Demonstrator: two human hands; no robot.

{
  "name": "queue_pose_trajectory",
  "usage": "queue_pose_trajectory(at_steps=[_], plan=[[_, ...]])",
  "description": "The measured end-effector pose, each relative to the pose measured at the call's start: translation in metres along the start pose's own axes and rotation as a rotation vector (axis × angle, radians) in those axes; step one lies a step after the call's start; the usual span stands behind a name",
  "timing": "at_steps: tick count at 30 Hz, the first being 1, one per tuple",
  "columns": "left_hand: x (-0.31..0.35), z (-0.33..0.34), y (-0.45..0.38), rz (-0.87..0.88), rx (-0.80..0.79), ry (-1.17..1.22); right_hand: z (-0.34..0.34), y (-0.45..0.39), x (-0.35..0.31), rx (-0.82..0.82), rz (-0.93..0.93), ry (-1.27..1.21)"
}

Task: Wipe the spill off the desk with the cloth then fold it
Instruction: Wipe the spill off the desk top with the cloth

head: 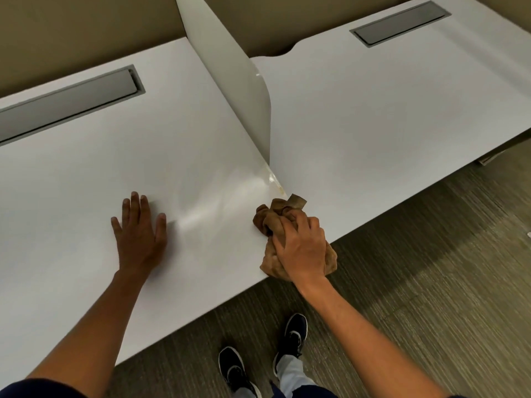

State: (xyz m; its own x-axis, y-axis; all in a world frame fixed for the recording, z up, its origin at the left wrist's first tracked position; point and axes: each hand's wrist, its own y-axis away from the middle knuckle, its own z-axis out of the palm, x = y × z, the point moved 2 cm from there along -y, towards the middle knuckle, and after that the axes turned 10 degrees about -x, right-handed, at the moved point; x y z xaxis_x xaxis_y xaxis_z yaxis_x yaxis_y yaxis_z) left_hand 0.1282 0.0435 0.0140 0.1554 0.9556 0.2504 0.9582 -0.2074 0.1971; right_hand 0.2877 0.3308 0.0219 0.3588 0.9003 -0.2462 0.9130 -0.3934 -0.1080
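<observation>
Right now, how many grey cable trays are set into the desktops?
2. One grey cable tray is at the far left of the left desktop; the other is at the far right of the right desktop. None looks hidden.

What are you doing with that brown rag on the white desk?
A person is wiping a white desk. The right hand grips a scrunched brown cloth at the desk's front edge, next to the seam by the divider panel. The left hand rests flat on the desktop. A yellowish spill shows just beyond the cloth, and the cloth is not folded yet.
</observation>
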Motion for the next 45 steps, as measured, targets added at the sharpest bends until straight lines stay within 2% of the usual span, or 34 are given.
queue_pose_trajectory(at_steps=[6, 10, 16, 19, 26, 33, 39, 45], plan=[[0.007, 0.001, -0.025, -0.044, -0.013, 0.056, 0.005, -0.03, -0.006, -0.01, -0.095, 0.052], [0.011, 0.011, -0.03, -0.077, -0.029, -0.031, 0.011, -0.06, -0.017, 0.004, -0.126, 0.019], [0.011, 0.014, -0.03, -0.079, -0.009, -0.036, 0.024, -0.116, -0.038, 0.077, -0.195, -0.099], [0.012, 0.014, -0.03, -0.089, -0.002, -0.041, 0.032, -0.143, -0.05, 0.062, -0.189, -0.099], [0.01, 0.015, -0.031, -0.091, 0.033, -0.025, 0.045, -0.201, -0.078, -0.102, -0.118, -0.121], [0.009, 0.017, -0.033, -0.101, 0.056, -0.007, 0.052, -0.242, -0.103, -0.021, -0.06, -0.016], [0.008, 0.017, -0.032, -0.102, 0.059, 0.002, 0.063, -0.279, -0.12, -0.118, -0.082, -0.037], [0.008, 0.016, -0.033, -0.098, 0.077, 0.025, 0.063, -0.298, -0.129, -0.147, -0.07, -0.048]])
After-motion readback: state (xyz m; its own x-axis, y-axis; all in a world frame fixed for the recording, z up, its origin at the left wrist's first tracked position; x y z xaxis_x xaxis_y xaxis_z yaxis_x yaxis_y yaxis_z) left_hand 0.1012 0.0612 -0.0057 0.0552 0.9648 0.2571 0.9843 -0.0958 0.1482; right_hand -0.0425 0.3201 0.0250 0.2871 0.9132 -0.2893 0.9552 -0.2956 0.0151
